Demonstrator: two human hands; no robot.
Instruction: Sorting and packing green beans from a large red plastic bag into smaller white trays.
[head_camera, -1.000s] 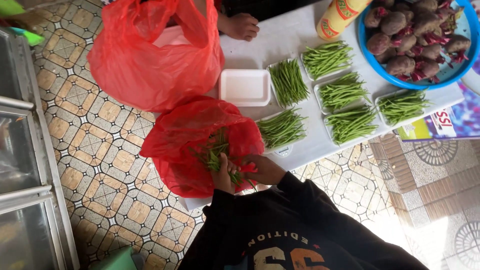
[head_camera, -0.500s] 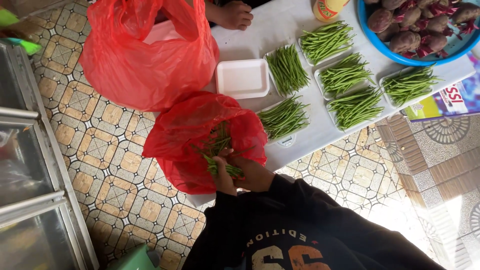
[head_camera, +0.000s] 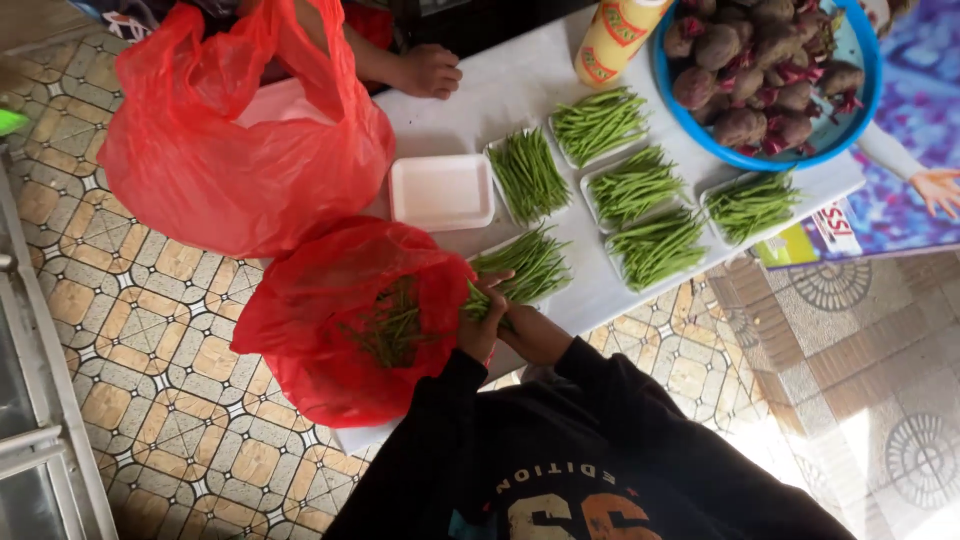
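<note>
Green beans sit pinched in a small bunch between both hands, left hand and right hand, just beside the red bag and touching the near tray's pile. Loose grip could spill beans off the white table edge onto the floor.
</note>
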